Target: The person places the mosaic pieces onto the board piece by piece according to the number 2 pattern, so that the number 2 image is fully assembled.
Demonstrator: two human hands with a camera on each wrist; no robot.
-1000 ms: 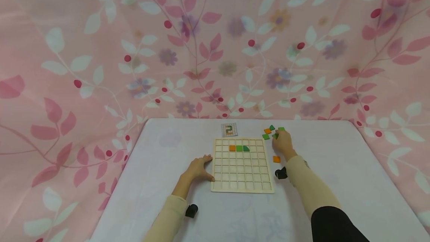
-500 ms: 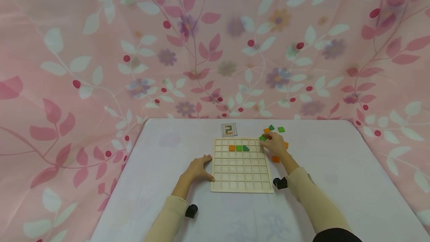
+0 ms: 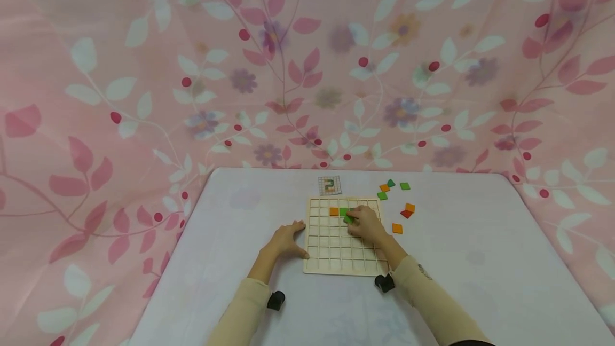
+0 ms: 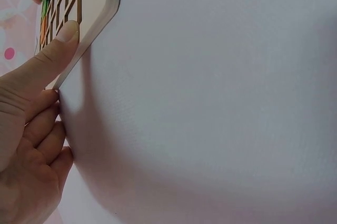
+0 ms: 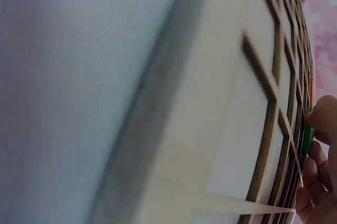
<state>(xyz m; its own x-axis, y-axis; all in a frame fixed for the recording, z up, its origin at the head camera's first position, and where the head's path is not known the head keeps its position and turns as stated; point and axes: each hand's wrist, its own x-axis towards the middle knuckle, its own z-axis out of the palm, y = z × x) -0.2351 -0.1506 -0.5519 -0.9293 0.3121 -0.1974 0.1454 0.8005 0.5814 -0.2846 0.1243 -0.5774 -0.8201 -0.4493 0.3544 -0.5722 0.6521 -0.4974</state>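
Note:
My right hand pinches a green tile between thumb and fingertips over the pale wooden grid board. In the right wrist view, that green tile shows edge-on, low against the grid. Just above it on the board lie an orange square tile and a green square tile; my fingers cover the spot to their right. My left hand rests at the board's left edge, fingers spread. The left wrist view shows its thumb on the board's rim, with the other fingers beside the edge.
Loose tiles lie right of the board, among them a green tile, an orange tile and a red tile. A small pattern card sits behind the board on the white table. A floral curtain hangs behind.
My right hand has moved left from the loose tiles to the board, carrying a green tile. My left hand has stayed at the board's edge.

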